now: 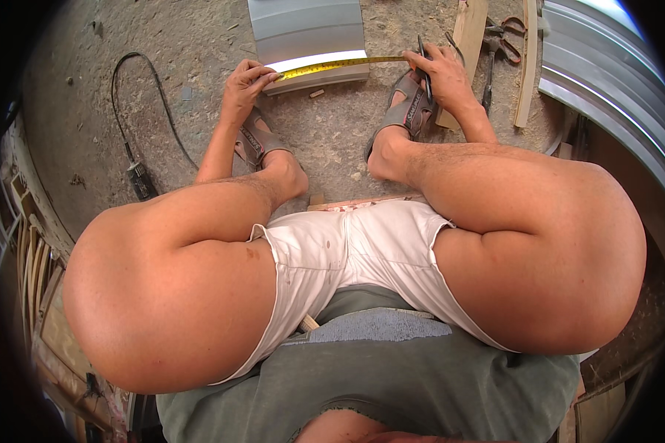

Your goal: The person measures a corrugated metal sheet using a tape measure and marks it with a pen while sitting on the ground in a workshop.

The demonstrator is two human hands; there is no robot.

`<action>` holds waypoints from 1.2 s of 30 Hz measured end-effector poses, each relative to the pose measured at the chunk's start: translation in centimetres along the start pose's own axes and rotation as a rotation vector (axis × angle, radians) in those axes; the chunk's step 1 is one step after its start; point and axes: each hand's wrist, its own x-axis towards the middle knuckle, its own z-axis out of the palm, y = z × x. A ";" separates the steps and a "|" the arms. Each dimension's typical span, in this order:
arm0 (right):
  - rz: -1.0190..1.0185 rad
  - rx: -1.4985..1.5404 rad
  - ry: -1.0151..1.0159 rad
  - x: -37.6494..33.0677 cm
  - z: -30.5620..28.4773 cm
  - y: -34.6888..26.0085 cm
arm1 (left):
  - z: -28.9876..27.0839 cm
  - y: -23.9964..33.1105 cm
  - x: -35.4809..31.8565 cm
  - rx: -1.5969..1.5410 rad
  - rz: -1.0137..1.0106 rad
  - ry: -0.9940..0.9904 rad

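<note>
A yellow tape measure blade (332, 66) is stretched across the near edge of a grey-white ribbed metal sheet (308, 33) on the ground, running past its right side. My left hand (242, 88) pinches the blade's end between thumb and fingers by the sheet's near left corner. At the other end, my right hand (448, 77) is closed around the tape measure, whose case is mostly hidden by the fingers. A thin dark stick-like thing (424, 70), perhaps a pencil or marker, also sticks out of this hand. Sandaled feet stand just under both hands.
Right of my right hand lie a wooden board (471, 29), a narrow wood strip (527, 70) and snips with orange-brown handles (508, 50). Larger ribbed metal sheets (613, 81) rise at far right. A black corded power tool (140, 181) lies left, its cable (162, 96) looping over the ground.
</note>
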 end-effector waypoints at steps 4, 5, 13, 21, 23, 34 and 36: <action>-0.045 0.003 0.028 0.5 0.1 -0.3 | -0.5 0.1 -1.1 0.007 -0.023 0.026; -0.030 -0.003 0.032 0.3 0.2 -0.1 | -0.4 0.2 -0.6 0.000 -0.018 0.014; -0.028 0.092 -0.100 0.7 -2.0 -1.5 | -0.9 -0.4 -1.5 -0.115 -0.052 0.057; 0.022 0.147 -0.076 0.4 -1.8 -3.1 | -1.2 -1.5 0.6 -0.046 0.049 0.040; 0.019 0.138 -0.109 0.7 -1.7 -3.3 | -1.3 -1.5 -0.2 -0.036 0.017 0.046; 0.046 0.088 -0.176 0.8 -1.2 -2.8 | -0.4 -0.7 -0.9 -0.115 -0.083 -0.024; 0.027 0.091 -0.141 0.7 -1.0 -2.8 | -0.3 -0.9 -0.8 -0.121 -0.090 -0.029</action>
